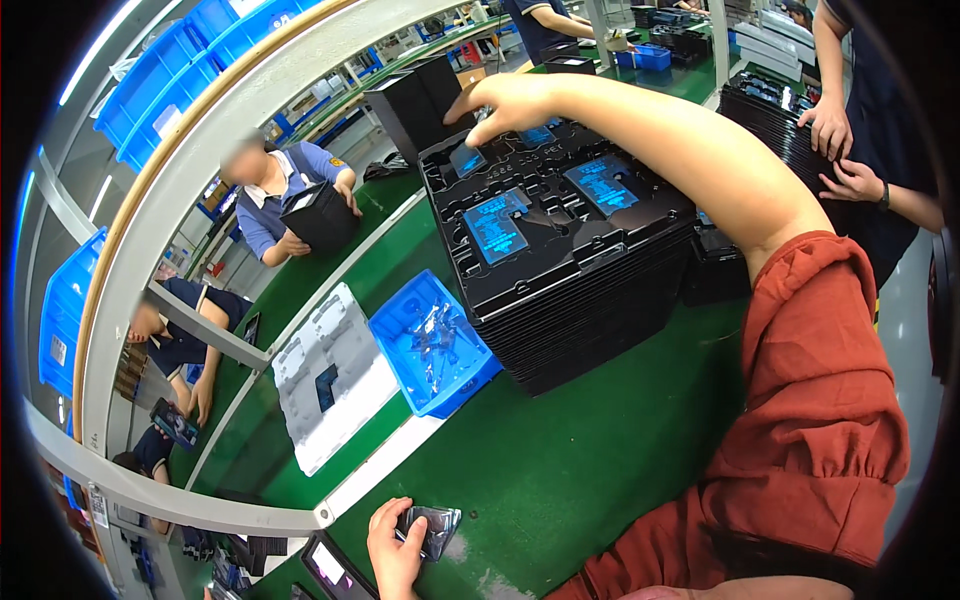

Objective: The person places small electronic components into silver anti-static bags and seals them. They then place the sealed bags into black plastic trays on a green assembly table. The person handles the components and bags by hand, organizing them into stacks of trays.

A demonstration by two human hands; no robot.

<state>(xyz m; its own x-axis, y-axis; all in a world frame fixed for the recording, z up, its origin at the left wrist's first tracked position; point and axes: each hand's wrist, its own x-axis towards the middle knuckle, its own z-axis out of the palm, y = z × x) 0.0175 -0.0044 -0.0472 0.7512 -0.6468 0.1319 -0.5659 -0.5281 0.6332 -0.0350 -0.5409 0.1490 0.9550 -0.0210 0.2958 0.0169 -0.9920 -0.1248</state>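
My left hand (395,548) is closed at the near edge of the green table, thumb on top of a small dark flat piece in shiny clear film (437,531). My right hand (510,103) stretches over the far end of a tall stack of black plastic trays (585,325). Its thumb and fingers are apart, the thumb close to a dark, bluish flat part (467,159) in a corner pocket; whether they touch is unclear. Other pockets of the top tray hold flat parts with blue faces (495,226). My right forearm hides some of that tray.
A blue bin (433,345) with clear film pieces stands left of the stack, beside a white moulded tray (335,385) holding one dark part. Black boxes (415,100) rise behind the stack. A metal frame (190,505) crosses at left. Co-workers stand across the table and at right.
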